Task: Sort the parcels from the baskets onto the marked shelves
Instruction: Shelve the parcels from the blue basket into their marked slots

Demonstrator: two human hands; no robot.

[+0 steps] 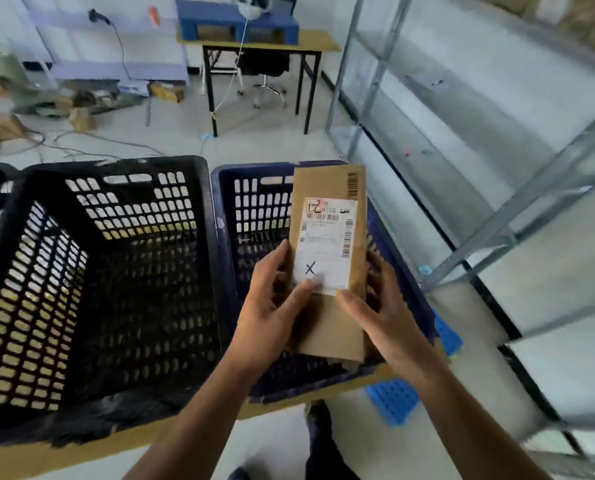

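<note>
- The left hand (275,306) and right hand (381,306) are gripping the parcel (330,327) by both sides, thumbs on its face, above the blue basket (226,188).
- Tilting its label (324,244) squarely toward the eyes is likely helping match its mark to the shelves (462,81) beyond.

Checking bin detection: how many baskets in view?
2. The black basket on the left; the blue basket beside it on the right, partly behind the held parcel. None looks hidden.
</note>
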